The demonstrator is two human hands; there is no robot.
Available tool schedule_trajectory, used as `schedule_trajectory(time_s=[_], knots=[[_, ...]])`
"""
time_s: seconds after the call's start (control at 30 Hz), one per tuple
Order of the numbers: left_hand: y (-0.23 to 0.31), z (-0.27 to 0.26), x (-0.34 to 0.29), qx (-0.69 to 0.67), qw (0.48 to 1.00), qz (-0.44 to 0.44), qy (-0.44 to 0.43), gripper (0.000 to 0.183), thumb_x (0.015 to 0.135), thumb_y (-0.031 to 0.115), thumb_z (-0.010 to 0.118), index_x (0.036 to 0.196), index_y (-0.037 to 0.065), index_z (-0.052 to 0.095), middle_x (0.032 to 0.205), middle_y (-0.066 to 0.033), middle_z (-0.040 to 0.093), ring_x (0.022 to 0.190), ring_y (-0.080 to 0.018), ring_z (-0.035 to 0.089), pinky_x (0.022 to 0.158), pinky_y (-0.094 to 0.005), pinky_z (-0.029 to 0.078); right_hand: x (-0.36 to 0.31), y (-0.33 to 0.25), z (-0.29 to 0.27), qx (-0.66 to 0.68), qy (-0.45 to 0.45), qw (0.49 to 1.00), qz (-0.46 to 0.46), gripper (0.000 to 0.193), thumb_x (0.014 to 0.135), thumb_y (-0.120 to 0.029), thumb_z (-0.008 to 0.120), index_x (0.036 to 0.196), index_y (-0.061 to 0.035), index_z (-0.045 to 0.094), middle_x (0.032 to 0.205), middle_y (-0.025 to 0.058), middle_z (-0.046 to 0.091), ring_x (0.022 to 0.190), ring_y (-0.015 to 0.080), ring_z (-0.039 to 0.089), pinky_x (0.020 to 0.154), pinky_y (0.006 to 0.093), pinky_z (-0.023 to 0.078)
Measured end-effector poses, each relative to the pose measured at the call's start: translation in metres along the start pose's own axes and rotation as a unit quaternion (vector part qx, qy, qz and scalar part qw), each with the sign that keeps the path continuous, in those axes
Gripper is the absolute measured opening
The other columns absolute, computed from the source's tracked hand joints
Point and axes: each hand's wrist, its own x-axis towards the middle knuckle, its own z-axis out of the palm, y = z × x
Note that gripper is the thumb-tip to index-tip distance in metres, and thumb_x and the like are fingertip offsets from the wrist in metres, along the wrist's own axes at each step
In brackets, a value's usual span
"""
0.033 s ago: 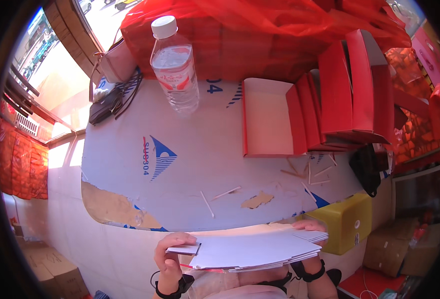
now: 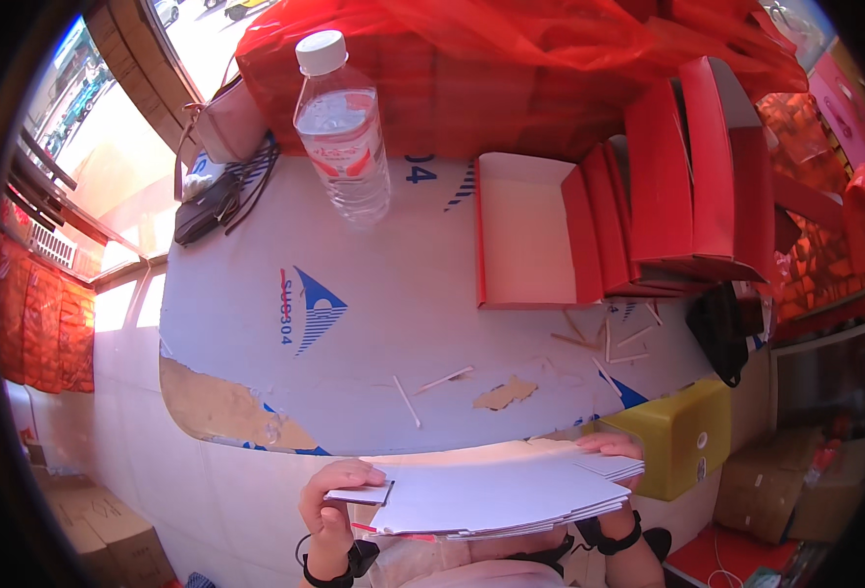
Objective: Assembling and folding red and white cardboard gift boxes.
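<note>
Low over my lap, just in front of the table edge, I hold a flat white cardboard piece [image 2: 491,493] between both hands. It has layered edges at the right and a bit of red at its lower left edge; I cannot tell if it is one folded sheet or several. My left hand [image 2: 332,500] grips the left end, fingers on top of a small flap and thumb below. My right hand [image 2: 611,453] is closed on the far right corner, its fingertips on top and the rest partly hidden under the cardboard.
On the film-covered table [image 2: 246,304] stand a water bottle [image 2: 346,147] and an open red box [image 2: 530,230] beside stacked red boxes [image 2: 697,186]. Several cotton swabs [image 2: 445,378] lie near the front. A pale bag [image 2: 231,122] sits far left; a yellow stool [image 2: 677,441] is at the right.
The left end of the cardboard and my left hand have shifted very slightly to the left. Everything on the table looks the same.
</note>
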Motion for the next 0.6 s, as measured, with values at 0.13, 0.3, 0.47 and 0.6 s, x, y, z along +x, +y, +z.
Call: schedule_trajectory(time_s=[0.13, 0.3, 0.47, 0.6], knots=[[0.014, -0.012, 0.001, -0.007, 0.998, 0.027, -0.057, 0.036, 0.092, 0.035, 0.062, 0.092, -0.001, 0.063, 0.086, -0.0167, 0.068, 0.082, -0.0276, 0.065, 0.075, -0.0367, 0.052, 0.011, -0.031, -0.003, 0.005, -0.002, 1.0, -0.023, 0.046, 0.099, -0.05, 0.038, 0.101, -0.0047, 0.046, 0.091, 0.0162, 0.062, 0.082, 0.0278, 0.064, 0.077, 0.0404, 0.053], [0.035, -0.015, 0.012, 0.108, 0.982, 0.049, -0.15, 0.013, 0.073, 0.003, 0.072, 0.085, 0.001, 0.068, 0.083, -0.0103, 0.069, 0.079, -0.0245, 0.067, 0.071, -0.0312, 0.052, 0.034, -0.071, -0.009, -0.028, -0.037, 0.995, -0.088, 0.042, 0.099, -0.046, 0.042, 0.095, -0.0051, 0.051, 0.085, 0.0121, 0.065, 0.075, 0.0269, 0.066, 0.07, 0.0393, 0.054], [0.046, -0.011, 0.019, 0.149, 0.978, 0.017, -0.146, 0.012, 0.073, 0.004, 0.072, 0.084, -0.001, 0.069, 0.079, -0.0104, 0.07, 0.076, -0.0246, 0.069, 0.071, -0.0309, 0.054, 0.039, -0.076, -0.009, -0.092, -0.057, 0.99, -0.095, 0.043, 0.1, -0.046, 0.041, 0.095, -0.0046, 0.051, 0.084, 0.0133, 0.064, 0.075, 0.0267, 0.066, 0.069, 0.0388, 0.053], [0.059, -0.006, 0.018, 0.091, 0.992, -0.047, -0.074, 0.032, 0.085, 0.026, 0.071, 0.071, -0.001, 0.064, 0.065, -0.0104, 0.064, 0.067, -0.0241, 0.068, 0.061, -0.0324, 0.056, 0.036, -0.07, -0.007, -0.049, 0.076, 0.996, -0.02, 0.053, 0.1, -0.052, 0.028, 0.095, -0.0035, 0.048, 0.083, 0.017, 0.061, 0.077, 0.0271, 0.062, 0.075, 0.0404, 0.052]])
